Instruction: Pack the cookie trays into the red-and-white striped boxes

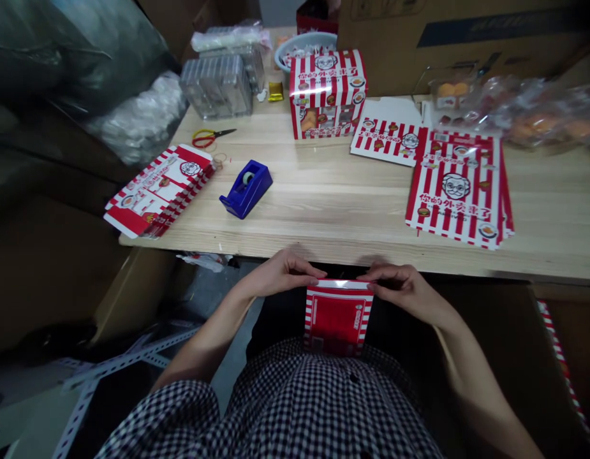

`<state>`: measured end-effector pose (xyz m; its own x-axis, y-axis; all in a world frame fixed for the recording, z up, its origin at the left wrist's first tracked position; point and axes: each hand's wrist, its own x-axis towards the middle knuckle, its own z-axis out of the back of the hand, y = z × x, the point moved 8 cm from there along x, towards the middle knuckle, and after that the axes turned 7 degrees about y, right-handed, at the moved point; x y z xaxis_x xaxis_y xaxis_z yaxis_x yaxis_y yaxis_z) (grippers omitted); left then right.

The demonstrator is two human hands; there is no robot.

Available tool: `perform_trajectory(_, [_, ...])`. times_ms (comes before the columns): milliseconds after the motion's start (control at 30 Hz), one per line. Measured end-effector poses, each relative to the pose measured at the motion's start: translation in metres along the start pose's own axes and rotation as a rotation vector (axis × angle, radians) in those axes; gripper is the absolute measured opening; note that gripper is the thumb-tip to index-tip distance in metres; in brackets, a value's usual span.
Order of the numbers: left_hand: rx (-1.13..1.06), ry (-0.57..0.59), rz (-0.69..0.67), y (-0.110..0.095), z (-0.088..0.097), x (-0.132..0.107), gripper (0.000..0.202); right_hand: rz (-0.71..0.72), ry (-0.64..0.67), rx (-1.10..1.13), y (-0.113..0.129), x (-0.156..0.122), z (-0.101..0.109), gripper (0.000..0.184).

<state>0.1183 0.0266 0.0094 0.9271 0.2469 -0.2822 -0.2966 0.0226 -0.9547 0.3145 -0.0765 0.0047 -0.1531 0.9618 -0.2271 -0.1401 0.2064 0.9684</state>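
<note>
A red-and-white striped cardboard box point(337, 319) stands in my lap, in front of the table edge. My left hand point(291, 273) pinches its upper left corner between thumb and fingers. At the upper right corner, my right hand point(398, 284) grips the box in the same way. Between the two hands runs a white strip along the box's top edge. The lower end of the box rests against my checkered shirt, and its far side is hidden.
On the table point(318, 210) stand a blue tape dispenser point(249, 190), scissors point(211, 136), and an assembled striped box point(327, 95). Flat printed cartons lie in stacks at left point(163, 188) and right point(457, 191). Behind are clear plastic cases point(217, 86), a bowl point(307, 43) and bagged items point(538, 118).
</note>
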Motion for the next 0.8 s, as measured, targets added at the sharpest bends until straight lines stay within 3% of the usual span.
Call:
perform_trajectory(167, [0.017,0.050,-0.001,-0.001,0.001,0.001,0.026,0.046,0.156,-0.075,0.019,0.013,-0.004,0.011])
perform_trajectory(267, [0.002,0.090,-0.009,-0.001,0.002,0.004,0.026,0.034,0.215,-0.036,0.018,0.021,-0.005,0.012])
perform_trajectory(400, [-0.027,0.116,-0.027,0.000,0.000,0.006,0.027,0.027,0.163,-0.033,0.011,0.022,-0.003,0.011])
perform_trajectory(600, [0.031,0.085,-0.059,0.001,0.000,0.004,0.028,-0.004,-0.028,-0.126,0.004,0.007,0.003,0.012])
perform_trajectory(800, [-0.030,0.121,-0.024,-0.004,-0.002,0.002,0.032,-0.083,0.049,0.069,-0.005,0.006,-0.003,0.015])
